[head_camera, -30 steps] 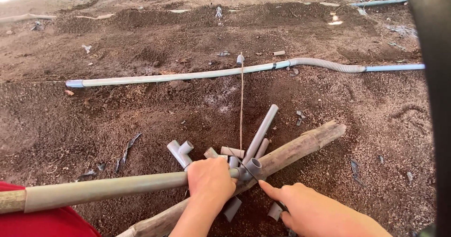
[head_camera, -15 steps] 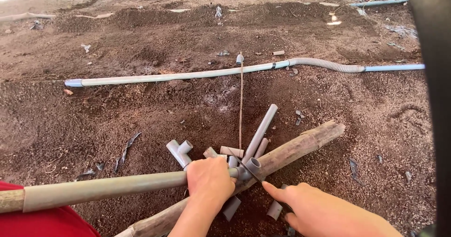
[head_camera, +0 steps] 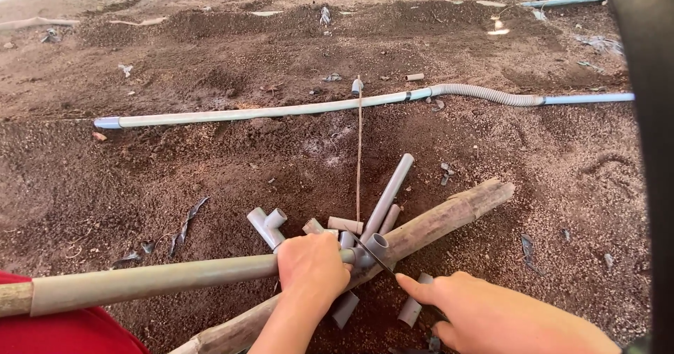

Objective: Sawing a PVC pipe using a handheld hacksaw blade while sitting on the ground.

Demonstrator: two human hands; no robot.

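Where pipe offcuts pile, left hand clamps long pipe; right hand grips thin blade (handle hidden).

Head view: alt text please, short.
A person's left hand grips a long grey pipe laid across a wooden log, while the right hand draws a thin saw blade at its end, over pipe offcuts on bare soil.

Long grey pipe lying level across a wooden log, thin saw blade on its end.
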